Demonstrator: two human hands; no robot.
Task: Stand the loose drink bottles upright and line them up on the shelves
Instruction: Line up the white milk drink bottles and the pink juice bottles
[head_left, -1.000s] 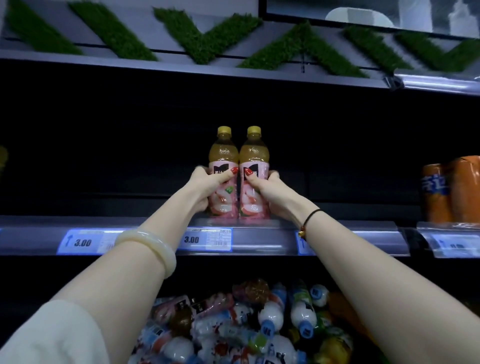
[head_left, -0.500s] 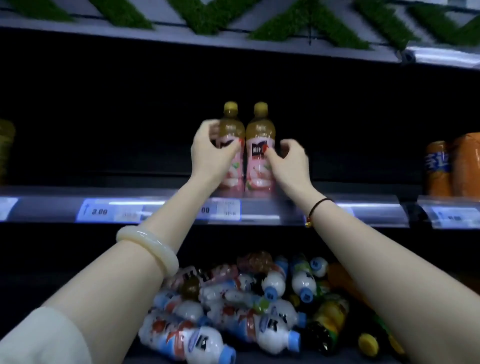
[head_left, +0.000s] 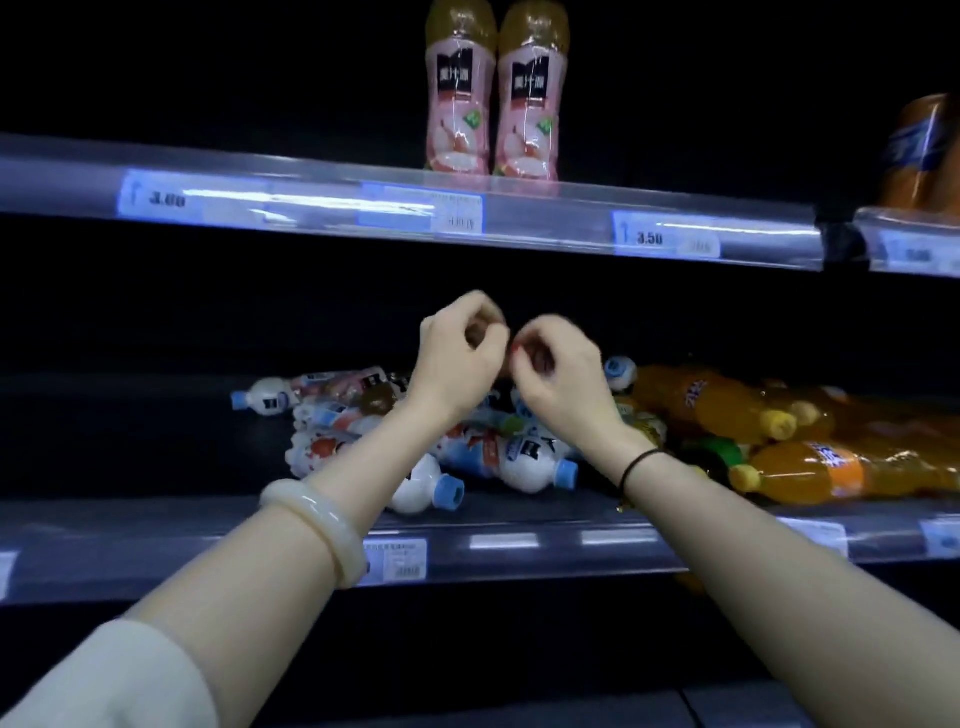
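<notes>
Evidently the placing step is closed. At the left of the lower shelf, the heap of white bottles lies on its sides, blue caps pointing every way, none yet stood up.

The left hand is next. A second ago it clasped a bottle on the upper shelf, and now it hangs in front of the heap. Its fingers are loosely curled and hold nothing.

Above it, the two pink-labelled bottles stand upright at the front edge of the upper shelf. They touch side by side, their labels face out, and no hand is on them.

The right hand has come down in the same way. It is just beside the left hand, its fingers are loosely curled, and it is empty. Motion blur hides whether the fingertips of the two hands touch.

Further right on the lower shelf, the orange soda bottles lie flat, overlapping one another. At the far right of the upper level stand orange drinks.

In judgement, one pair is done and most of the task remains. The next move calls for a grasp into the heap, where taking one bottle could set its neighbours rolling toward the shelf edge.
</notes>
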